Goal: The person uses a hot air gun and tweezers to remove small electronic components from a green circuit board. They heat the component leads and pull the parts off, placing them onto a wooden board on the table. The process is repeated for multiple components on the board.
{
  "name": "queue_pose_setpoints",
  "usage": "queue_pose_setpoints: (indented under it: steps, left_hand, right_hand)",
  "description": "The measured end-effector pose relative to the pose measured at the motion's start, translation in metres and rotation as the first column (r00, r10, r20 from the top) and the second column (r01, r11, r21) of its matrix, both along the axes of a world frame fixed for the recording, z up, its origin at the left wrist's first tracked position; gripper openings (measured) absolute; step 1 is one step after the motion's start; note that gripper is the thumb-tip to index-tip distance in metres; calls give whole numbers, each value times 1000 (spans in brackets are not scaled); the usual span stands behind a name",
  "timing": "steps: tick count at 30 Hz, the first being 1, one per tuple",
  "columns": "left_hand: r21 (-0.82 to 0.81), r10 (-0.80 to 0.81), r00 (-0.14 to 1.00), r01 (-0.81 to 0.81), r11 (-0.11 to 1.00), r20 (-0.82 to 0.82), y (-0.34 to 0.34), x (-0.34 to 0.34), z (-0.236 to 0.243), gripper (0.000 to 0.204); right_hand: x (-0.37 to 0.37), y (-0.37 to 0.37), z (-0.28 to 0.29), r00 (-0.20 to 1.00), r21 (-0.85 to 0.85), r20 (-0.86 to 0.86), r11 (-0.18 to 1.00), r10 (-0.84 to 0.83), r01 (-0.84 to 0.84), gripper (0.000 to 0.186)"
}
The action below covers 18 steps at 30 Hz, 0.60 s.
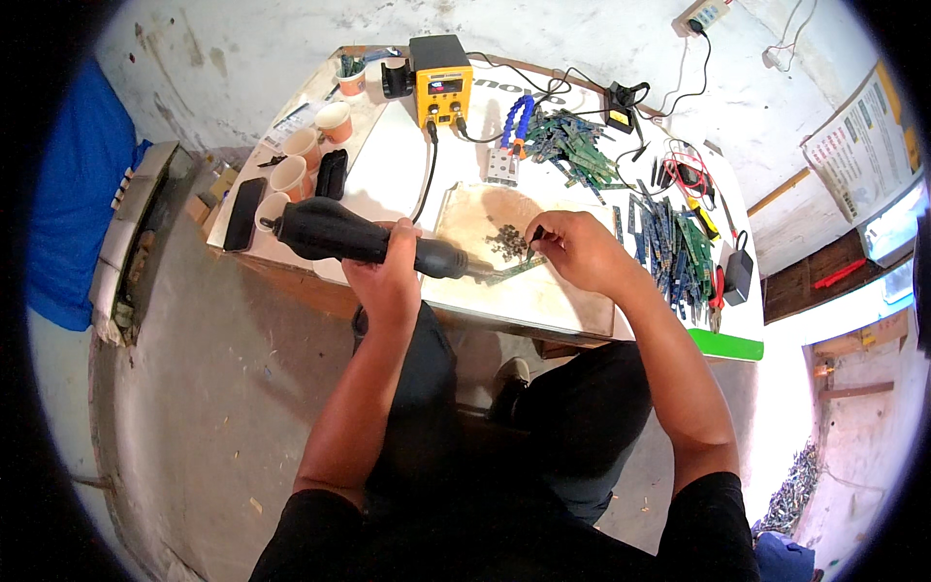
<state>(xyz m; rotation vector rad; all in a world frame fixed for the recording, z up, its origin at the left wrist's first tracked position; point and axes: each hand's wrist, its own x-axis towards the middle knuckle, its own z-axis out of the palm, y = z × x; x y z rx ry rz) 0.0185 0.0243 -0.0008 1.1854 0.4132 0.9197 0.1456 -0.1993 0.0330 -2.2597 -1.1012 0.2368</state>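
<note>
Dark-trousered knees low in frame; above them the left hand point(388, 276) grips a black hot-air wand point(364, 241), nozzle on a green board strip point(504, 272) on the counter point(407, 184). Right hand point(582, 254) pinches tweezers point(532, 242) at the strip — heating underway, lifting parts needs steady aim

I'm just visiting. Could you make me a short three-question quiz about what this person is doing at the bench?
1. True or false: the left hand grips the black hot-air handpiece.
2. What does the right hand pinch? A tweezers; B a cup; C a phone.
3. Which side of the work tile has the circuit-strip pile?

Key: 1 true. 2 A. 3 the person's right.
</note>
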Motion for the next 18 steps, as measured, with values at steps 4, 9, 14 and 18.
queue_pose_setpoints:
  steps: [4, 9, 14, 18]
  left_hand:
    - [-4, -8, 1000, 8, 1000, -6, 1, -1, 0, 12]
    - [-1, -4, 1000, 4, 1000, -12, 2, 0, -2, 12]
    - [-16, -4, 1000, 4, 1000, -21, 2, 0, -1, 12]
    - [-11, -8, 999, 7, 1000, -49, 3, 0, -2, 12]
  right_hand:
    - [-1, 3, 4, 997, -37, 55, 998, 46, -44, 14]
    - [0, 6, 3, 996, -80, 80, 996, 50, -43, 14]
    - [-13, -4, -4, 999, 13, 42, 1000, -11, 11, 11]
    - [-29, -14, -4, 994, 138, 4, 984, -110, 108, 11]
